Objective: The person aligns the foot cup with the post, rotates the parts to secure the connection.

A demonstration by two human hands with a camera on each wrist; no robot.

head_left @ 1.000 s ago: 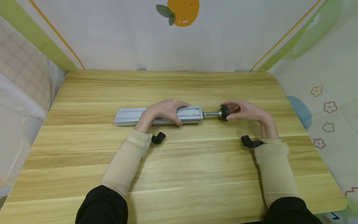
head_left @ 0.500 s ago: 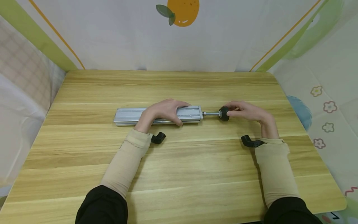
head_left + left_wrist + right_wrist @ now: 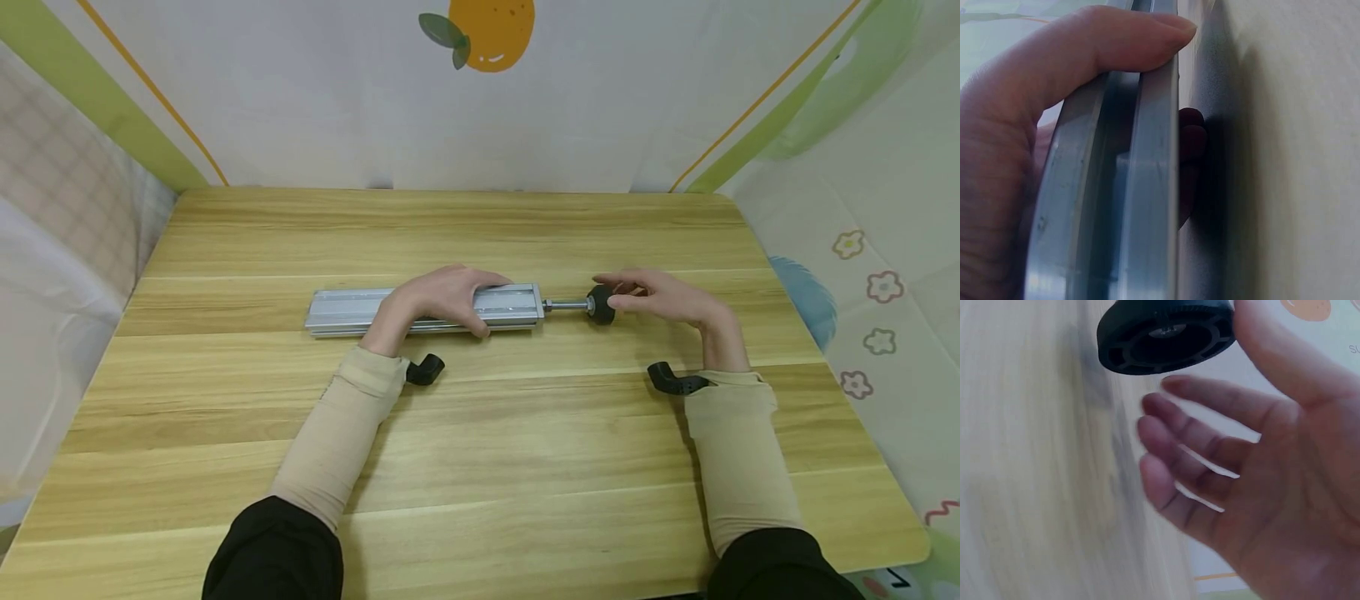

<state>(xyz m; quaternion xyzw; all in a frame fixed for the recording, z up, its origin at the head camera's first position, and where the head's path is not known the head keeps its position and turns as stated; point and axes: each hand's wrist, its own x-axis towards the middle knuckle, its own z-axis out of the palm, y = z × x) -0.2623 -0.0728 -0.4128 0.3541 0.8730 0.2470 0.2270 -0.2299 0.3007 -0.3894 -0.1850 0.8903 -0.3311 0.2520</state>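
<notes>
An aluminium profile (image 3: 345, 308) lies lengthwise across the table, its slotted side showing close up in the left wrist view. My left hand (image 3: 442, 297) grips it from above, the thumb (image 3: 1141, 40) along the near side and fingertips (image 3: 1192, 134) showing past the lower edge. From the profile's right end a threaded rod (image 3: 568, 304) with nuts sticks out, carrying a round black levelling foot (image 3: 601, 304). My right hand (image 3: 663, 297) is at the foot's right side. Its thumb is against the rim, while the other fingers are spread loosely below the foot in the right wrist view.
The wooden table (image 3: 480, 467) has a white printed curtain (image 3: 300, 100) behind it and more cloth at both sides. Black curved camera mounts (image 3: 425, 370) jut from each wrist, low over the tabletop.
My right fingers closed in on the levelling foot half a second ago and have now loosened and stretched out from it. The left hand and the profile have stayed put.
</notes>
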